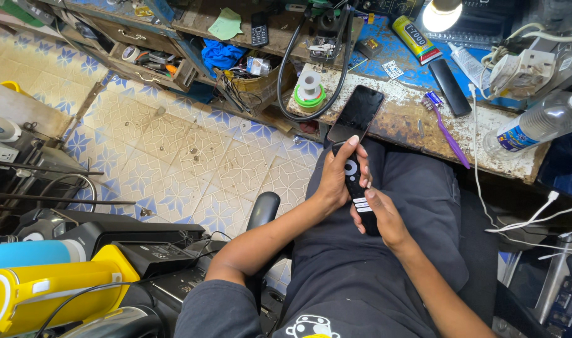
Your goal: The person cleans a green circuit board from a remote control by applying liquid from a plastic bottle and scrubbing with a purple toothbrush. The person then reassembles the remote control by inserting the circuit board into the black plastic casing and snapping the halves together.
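Patterned floor tiles in cream and blue fill the left of my view, and a worn workbench with a chipped blue and white top runs across the far right. I sit close to it, my lap in dark trousers below my hands.

My left hand is curled around the far part of a slim black remote control, fingers folded over its left edge and the thumb lying along the top. My right hand cups the near end from the right, fingers half closed about the body, thumb resting on the white buttons. The remote lies lengthwise between both palms, over my lap, just short of the bench edge.

Just beyond the remote's far tip a black smartphone with a dark screen lies tilted, its near end sticking out over the bench edge. A purple toothbrush lies to the right of it on the bench, with a second black remote and a yellow glue tube farther back. A clear plastic water bottle lies on its side at the far right, white cables trailing below it. A solder spool sits left of the phone, ringed by a black cable. Near left, a yellow appliance crowds the corner.
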